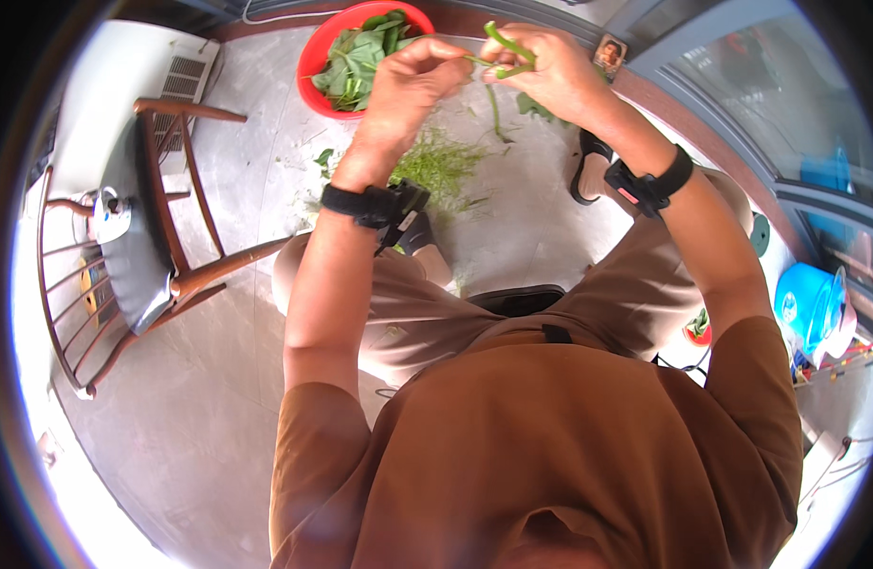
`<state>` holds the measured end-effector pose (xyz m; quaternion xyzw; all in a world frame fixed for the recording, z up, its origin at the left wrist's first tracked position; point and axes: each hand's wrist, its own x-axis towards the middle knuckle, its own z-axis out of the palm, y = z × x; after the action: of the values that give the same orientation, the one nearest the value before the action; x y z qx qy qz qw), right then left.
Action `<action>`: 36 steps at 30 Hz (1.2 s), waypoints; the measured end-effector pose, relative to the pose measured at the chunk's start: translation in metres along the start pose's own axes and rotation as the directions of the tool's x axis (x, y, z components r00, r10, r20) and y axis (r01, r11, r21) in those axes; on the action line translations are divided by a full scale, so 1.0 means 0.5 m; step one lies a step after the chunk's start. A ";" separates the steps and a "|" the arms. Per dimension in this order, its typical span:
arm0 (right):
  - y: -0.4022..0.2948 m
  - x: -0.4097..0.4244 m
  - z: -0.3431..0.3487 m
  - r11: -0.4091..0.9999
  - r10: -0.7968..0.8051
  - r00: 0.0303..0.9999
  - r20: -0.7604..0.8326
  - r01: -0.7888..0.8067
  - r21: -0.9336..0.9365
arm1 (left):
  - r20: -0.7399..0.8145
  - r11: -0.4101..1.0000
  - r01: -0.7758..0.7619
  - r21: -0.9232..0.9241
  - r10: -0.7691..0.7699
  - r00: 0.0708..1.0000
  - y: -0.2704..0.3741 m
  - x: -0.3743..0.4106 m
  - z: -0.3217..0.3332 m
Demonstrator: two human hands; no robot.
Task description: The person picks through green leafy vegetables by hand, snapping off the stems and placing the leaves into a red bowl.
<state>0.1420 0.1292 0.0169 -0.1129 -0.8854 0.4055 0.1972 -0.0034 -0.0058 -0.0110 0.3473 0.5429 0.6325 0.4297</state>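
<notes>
My right hand (550, 67) grips green leafy-vegetable stems (511, 44), with cut or broken ends poking out past the fingers. Between thumb and forefinger, my left hand (418, 82) pinches a thin strand (477, 61) that runs across to the right hand. A slender stalk (494, 110) shows below the gap between the hands, and a green leaf (534, 107) shows beneath the right wrist; whether either is attached to the held stems I cannot tell. Just beyond my left hand, a red plastic basin (308, 82) holds a heap of green leaves and stem pieces (358, 60).
Stringy green peelings (443, 163) lie scattered on the grey tiled floor (265, 178) near my feet. A wooden chair with a dark seat (134, 227) stands at left, by a white appliance (109, 78). Glass door panels (756, 92) and a blue bucket (806, 306) are at right.
</notes>
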 end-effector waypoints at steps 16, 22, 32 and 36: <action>0.023 -0.005 0.005 0.992 -0.118 0.993 0.022 0.119 -0.040 | 0.061 0.983 0.034 0.180 -0.046 0.997 0.021 -0.005 0.000; 0.018 -0.007 0.001 0.992 0.083 0.996 0.029 -0.085 0.091 | 0.074 0.967 0.222 -0.124 -0.214 0.974 0.020 0.004 -0.001; 0.028 -0.014 0.031 0.788 0.155 0.985 0.078 -0.171 0.591 | 0.177 0.852 0.323 -0.413 -0.273 0.946 0.009 0.015 -0.002; 0.009 -0.018 0.029 0.716 0.183 0.979 0.090 -0.195 0.670 | 0.215 0.823 0.354 -0.444 -0.285 0.934 0.003 0.016 -0.005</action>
<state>0.1437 0.1191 0.0027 -0.1201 -0.6632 0.7178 0.1747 -0.0088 0.0006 -0.0102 0.1781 0.3900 0.6393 0.6384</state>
